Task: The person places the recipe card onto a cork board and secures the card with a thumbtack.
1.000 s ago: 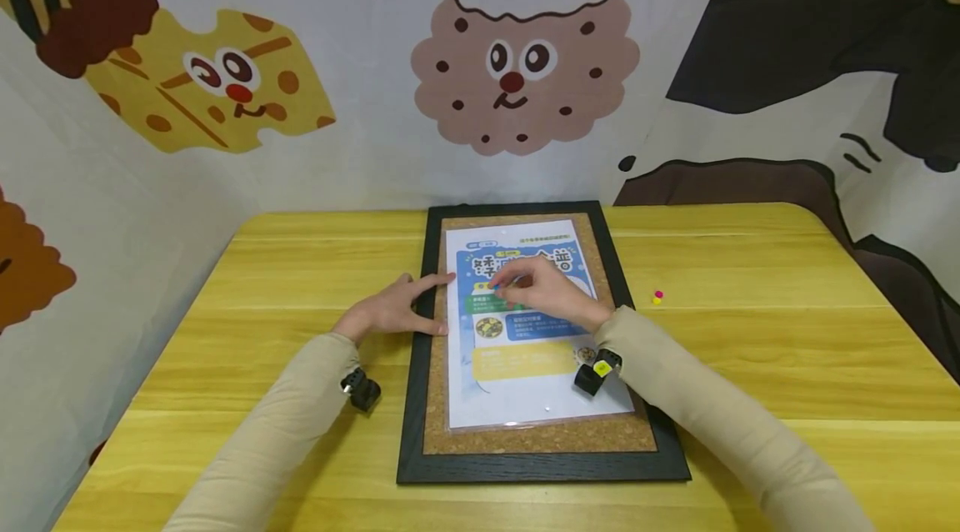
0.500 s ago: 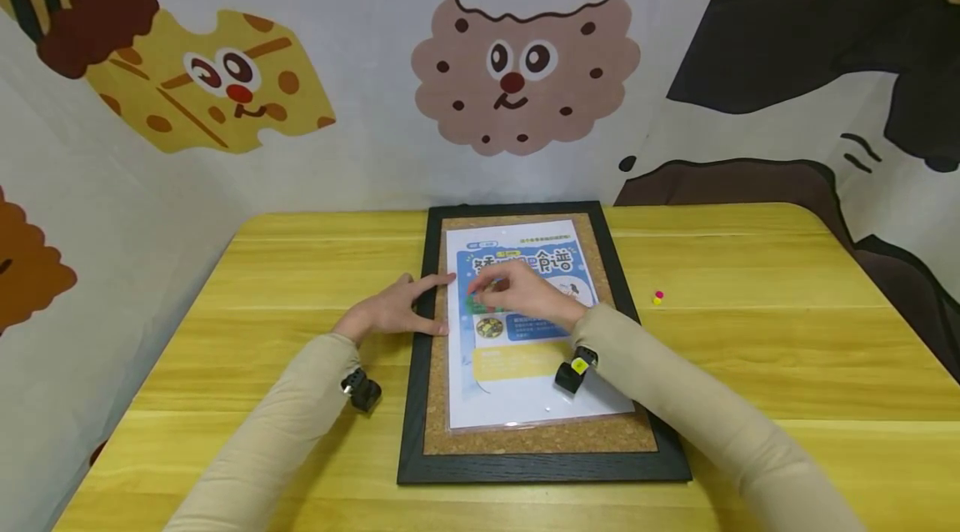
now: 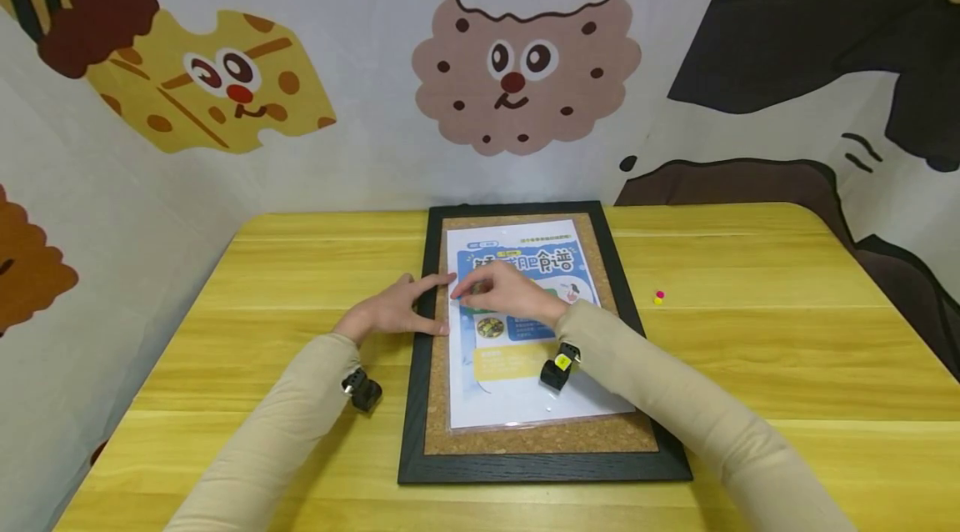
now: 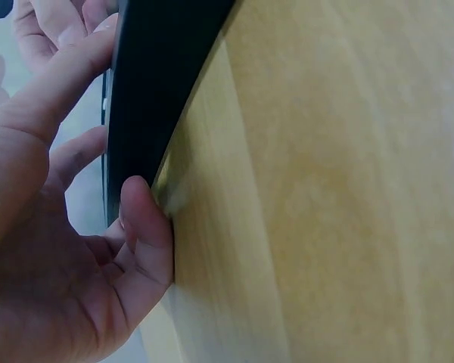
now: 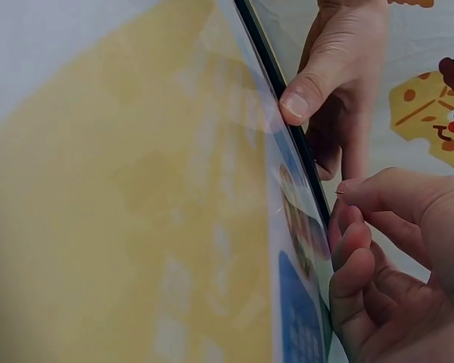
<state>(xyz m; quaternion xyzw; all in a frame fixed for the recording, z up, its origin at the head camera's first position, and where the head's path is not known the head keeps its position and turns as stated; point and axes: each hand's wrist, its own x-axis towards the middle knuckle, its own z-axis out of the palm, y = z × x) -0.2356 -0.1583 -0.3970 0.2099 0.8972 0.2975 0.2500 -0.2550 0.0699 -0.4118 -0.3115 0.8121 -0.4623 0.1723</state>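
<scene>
A laminated printed sheet (image 3: 510, 403) lies on a corkboard (image 3: 540, 439) with a black frame (image 3: 543, 468). My right hand (image 3: 504, 292) pinches a push pin between thumb and forefinger over the sheet's left edge. A little blue shows at those fingertips in the head view, and the pin's thin metal point (image 5: 339, 192) sticks out in the right wrist view. My left hand (image 3: 393, 304) reaches across the left side of the frame, thumb and forefinger spread and touching down along the sheet's left edge. In the left wrist view, other left fingers (image 4: 147, 227) lie against the frame's outer side.
Two small push pins, one pink and one yellow (image 3: 658, 298), lie on the wooden table (image 3: 757, 332) to the right of the board. A wall cloth (image 3: 337, 182) with cartoon food prints stands behind the table's back edge and along its left.
My right hand has moved left across the sheet, bringing the pinched push pin from the printed middle to the left edge. My left hand has stayed in place.
</scene>
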